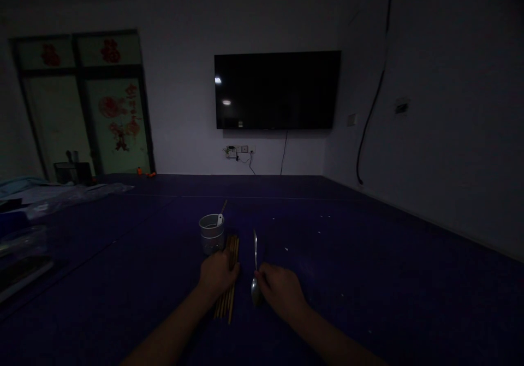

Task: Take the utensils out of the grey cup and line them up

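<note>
Near the middle of the floor (368, 278), well clear of its far edge under the wall, dark blue covering, very dim light.

- Metal cup (212, 234) stands upright and open-topped. One utensil handle (221, 212) leans out over its far rim, propped by the wall of the cup.
- Chopsticks (231, 257) lie flat in a loose bundle just right of the cup, touching or nearly touching its base. The sticks run parallel, long way toward the far edge. Lying side by side probably keeps them from rolling apart.
- Left hand (216, 275) sits on top of the bundle about midway along it, knuckles up and fingers curled down over the sticks. Too dark to tell whether it clasps them or only presses on them. The forearm comes in low from the near edge, angled right.
- Right hand (280, 292) has the spoon (255, 262) pinched between thumb and fingertips close to the bowl, the rest of the hand loosely closed. The bowl points back at the person and the handle points away, parallel to the chopsticks and a little apart from them. A grip that low likely leaves the long handle free to be steered. The wrist is straight and the forearm angles left, so both arms converge.
- Cannot tell whether the spoon bowl rests on the floor or is held just off it.
- Beyond: television (277, 90) on the far wall, glazed door (85, 109) toward the left corner.
</note>
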Tool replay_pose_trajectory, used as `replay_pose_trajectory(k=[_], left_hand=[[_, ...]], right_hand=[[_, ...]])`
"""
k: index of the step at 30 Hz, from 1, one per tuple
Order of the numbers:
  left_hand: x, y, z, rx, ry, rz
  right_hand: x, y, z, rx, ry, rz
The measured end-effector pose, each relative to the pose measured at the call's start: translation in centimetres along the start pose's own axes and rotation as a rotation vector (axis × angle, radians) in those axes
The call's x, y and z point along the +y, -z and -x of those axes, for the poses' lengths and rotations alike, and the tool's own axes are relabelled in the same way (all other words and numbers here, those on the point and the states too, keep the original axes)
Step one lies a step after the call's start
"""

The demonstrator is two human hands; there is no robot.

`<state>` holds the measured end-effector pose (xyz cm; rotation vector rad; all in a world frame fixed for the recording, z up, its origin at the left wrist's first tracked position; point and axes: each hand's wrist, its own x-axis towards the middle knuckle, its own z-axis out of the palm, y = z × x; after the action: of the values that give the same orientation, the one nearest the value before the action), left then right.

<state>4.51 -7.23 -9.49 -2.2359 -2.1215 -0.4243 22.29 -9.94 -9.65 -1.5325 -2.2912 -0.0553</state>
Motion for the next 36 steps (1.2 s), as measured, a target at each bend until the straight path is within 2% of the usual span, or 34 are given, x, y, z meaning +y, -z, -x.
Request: replay_pose_trajectory(k=[24,36], left_hand=[[-0.14,0.64,-0.16,-0.054,0.107,0.008],[-0.85,0.49,-0.71,-0.030,0.137,-0.022]], right_hand=[[0.46,-0.63,-0.17,-0.036,0.032,-0.003],[0.60,-0.55,-0.28,-0.069,0.014,-0.018]])
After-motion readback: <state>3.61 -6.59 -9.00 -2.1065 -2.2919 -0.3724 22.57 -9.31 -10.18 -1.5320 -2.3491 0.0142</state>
